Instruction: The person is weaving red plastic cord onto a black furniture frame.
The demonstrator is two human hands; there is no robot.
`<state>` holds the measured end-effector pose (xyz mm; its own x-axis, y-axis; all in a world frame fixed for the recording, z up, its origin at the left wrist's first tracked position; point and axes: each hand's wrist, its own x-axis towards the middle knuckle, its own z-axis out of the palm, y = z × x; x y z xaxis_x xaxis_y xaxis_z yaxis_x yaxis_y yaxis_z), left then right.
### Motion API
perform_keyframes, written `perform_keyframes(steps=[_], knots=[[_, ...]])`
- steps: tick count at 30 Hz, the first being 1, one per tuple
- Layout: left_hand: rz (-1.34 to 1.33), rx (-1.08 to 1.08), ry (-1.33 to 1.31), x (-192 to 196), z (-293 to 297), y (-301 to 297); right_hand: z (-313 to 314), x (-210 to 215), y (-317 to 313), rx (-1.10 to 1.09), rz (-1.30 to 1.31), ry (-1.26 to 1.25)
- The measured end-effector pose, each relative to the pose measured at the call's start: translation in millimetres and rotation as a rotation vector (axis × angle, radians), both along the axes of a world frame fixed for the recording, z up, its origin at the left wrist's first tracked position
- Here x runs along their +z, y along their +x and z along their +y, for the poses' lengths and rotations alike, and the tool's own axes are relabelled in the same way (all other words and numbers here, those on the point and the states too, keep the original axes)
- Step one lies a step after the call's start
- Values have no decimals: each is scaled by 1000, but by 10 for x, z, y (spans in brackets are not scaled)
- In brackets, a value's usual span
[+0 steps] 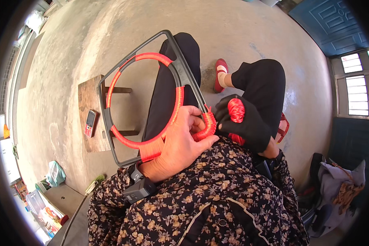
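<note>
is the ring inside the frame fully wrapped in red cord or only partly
Only partly. The ring carries red cord along its top, right and bottom, but a stretch at upper right shows bare grey.

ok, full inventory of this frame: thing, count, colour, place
frame: 1, dark grey, squarish with a round opening, across the lap and stool
cord wrapping: red, around most of the ring
cord bundle: 1, red, in the gloved right hand
stool: 1, brown wood, on the floor to the left
phone: 1, red, lying on the stool
shoe: 1, red, on the far foot
bags: a pile, grey and brown, lower right
door: 1, blue, top right
floor: grey concrete
left hand: bare, gripping the ring's lower right, wrist device
right hand: black glove, fingers closed on the bundle
</note>
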<state>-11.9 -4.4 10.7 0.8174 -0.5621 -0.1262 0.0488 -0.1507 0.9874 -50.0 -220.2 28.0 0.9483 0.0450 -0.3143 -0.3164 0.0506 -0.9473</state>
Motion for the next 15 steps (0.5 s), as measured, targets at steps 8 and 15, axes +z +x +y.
perform_keyframes(steps=[8,15], knots=[[-87,16,-34,-95,-63,-35,32,-74,77,87,43,19],[-187,-20,45,-64,-21,-44,-3,-124,101,180,28,-78]])
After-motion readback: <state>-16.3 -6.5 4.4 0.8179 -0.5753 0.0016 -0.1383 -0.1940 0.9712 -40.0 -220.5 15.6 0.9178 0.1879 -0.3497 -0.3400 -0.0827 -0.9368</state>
